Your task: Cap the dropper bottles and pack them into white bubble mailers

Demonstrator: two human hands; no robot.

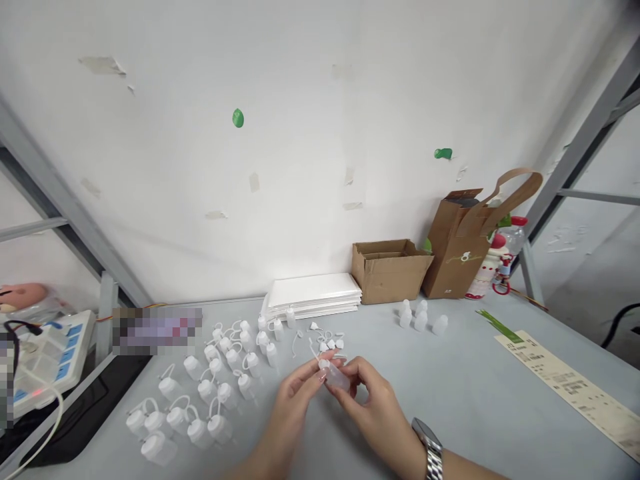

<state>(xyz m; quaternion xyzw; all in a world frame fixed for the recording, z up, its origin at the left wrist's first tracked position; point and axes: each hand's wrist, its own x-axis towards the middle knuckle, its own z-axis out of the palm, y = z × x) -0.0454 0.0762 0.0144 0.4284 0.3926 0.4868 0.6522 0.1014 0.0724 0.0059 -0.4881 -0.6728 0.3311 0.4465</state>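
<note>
Table (450, 400) carries our stock | capped bottles (200, 393) grouped left, within reach | left hand (293, 400) and right hand (373, 407) meet over table centre, fingertips pinched on one small bottle (336, 377), steadying it from both ends | loose caps (327, 340) just beyond.

Pixelated patch (157, 330) hides something at counter (475, 400) back-left, receipt strip (575, 390) print too small to read, both forearms cut by bottom edge.
</note>
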